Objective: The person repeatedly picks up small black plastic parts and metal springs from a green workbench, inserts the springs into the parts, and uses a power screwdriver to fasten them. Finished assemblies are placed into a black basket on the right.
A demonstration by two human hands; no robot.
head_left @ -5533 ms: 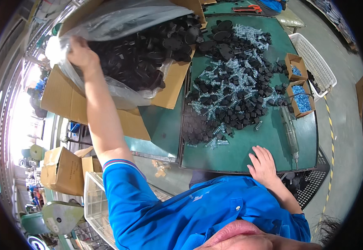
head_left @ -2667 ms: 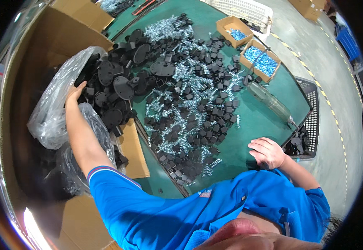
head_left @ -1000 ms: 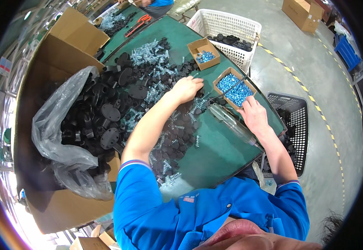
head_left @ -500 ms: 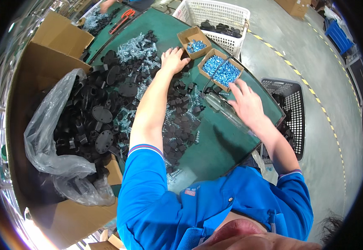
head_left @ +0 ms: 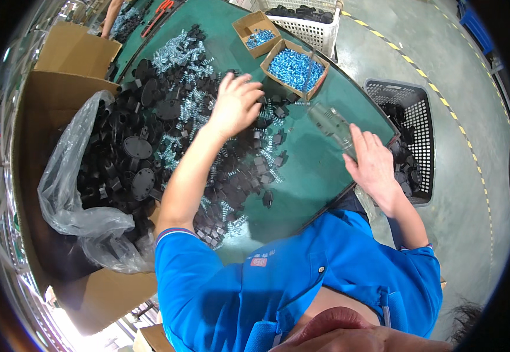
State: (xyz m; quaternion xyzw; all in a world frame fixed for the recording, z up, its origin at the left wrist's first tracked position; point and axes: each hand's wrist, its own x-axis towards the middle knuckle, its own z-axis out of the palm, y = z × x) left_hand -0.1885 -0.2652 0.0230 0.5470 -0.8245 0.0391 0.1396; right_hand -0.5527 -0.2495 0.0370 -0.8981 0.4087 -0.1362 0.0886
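1. Head view: the left hand (head_left: 234, 105) lies spread, fingers apart, on the pile of black plastic parts (head_left: 231, 170) and small metal springs (head_left: 179, 56) on the green bench (head_left: 313, 170).
2. The right hand (head_left: 372, 164) is open, fingers resting on a clear plastic bag (head_left: 331, 123) at the bench's near edge.
3. Two cardboard trays of blue screws (head_left: 295, 64) sit beyond that bag.
4. A black basket (head_left: 413, 117) stands off the bench's right edge.
5. A bag-lined cardboard box (head_left: 44, 176) holds more black parts at the bench's left.
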